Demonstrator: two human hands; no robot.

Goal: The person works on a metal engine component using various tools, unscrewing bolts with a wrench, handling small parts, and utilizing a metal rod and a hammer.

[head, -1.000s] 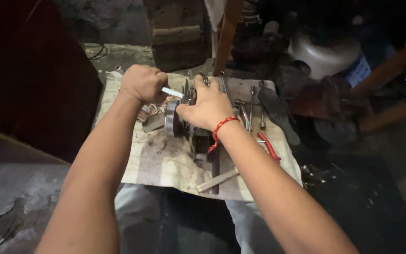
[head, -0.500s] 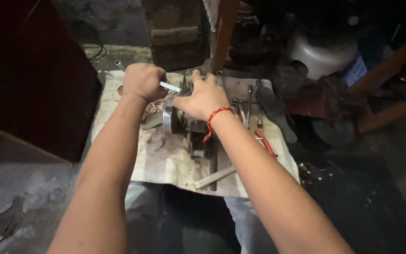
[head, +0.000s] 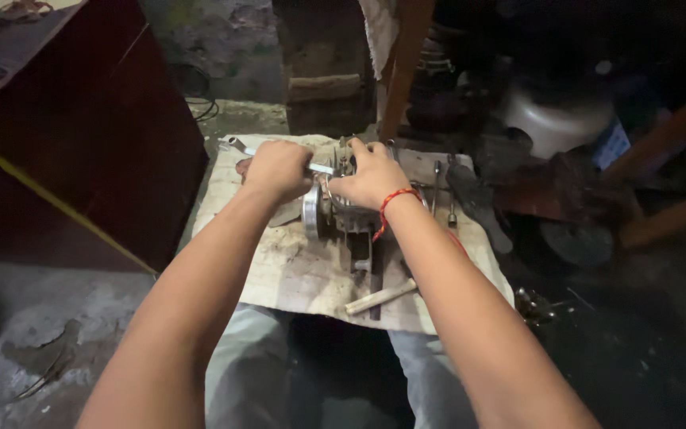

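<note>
A stained cloth (head: 295,270) lies spread over a low board in front of the person's knees, likely to catch grease and keep small parts from rolling off. Near the middle of the cloth, a little toward its far edge, stands a small metal engine part (head: 341,218) with a round disc on its left face; it sits where both hands can reach it from either side.

A dark flat tool (head: 478,202) lies by the right edge of the cloth, and a pale wooden stick (head: 380,297) rests near the near edge, both set apart from the work. A slim upright rod (head: 436,184) stands just right of the engine part.

The right hand (head: 368,176) is pressed down on top of the engine part, fingers curled over its far side, apparently steadying it. A red thread circles that wrist.

The left hand (head: 277,168) is closed in a fist around the shank of a wrench (head: 236,145), whose ring end pokes out toward the far left corner of the cloth while the other end meets the engine part. Both forearms stretch forward, nearly straight, converging over the cloth.
</note>
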